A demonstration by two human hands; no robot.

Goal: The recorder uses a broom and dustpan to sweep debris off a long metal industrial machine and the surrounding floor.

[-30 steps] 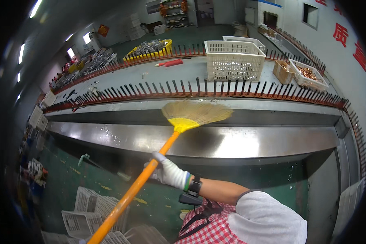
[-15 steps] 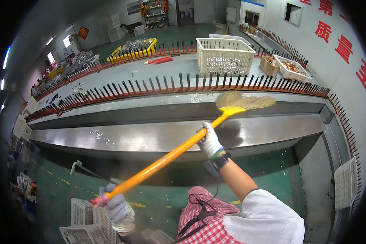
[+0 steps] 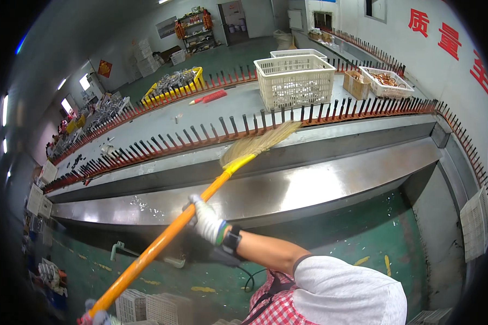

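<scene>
A broom with an orange handle (image 3: 146, 257), a yellow collar and straw bristles (image 3: 257, 143) slants up from the lower left. My right hand (image 3: 205, 218), in a white glove with a dark watch at the wrist, is closed round the middle of the handle. At the lower left my left hand (image 3: 100, 318), gloved too and partly cut off by the picture's edge, grips the handle near its red end. The bristles are over the front ledge of the workbench, by the row of upright black pegs (image 3: 222, 127). Below them runs a shiny metal trough (image 3: 265, 189).
White crates (image 3: 295, 86) and a small cardboard box (image 3: 357, 85) stand on the bench beside a shallow basket (image 3: 386, 86). A red brush (image 3: 210, 97) lies there too. More crates (image 3: 154, 307) are on the green floor at lower left, near a pale pipe (image 3: 116, 250).
The broom head has moved left along the bench's front ledge, with both hands shifting left and down. The view has also turned slightly.
</scene>
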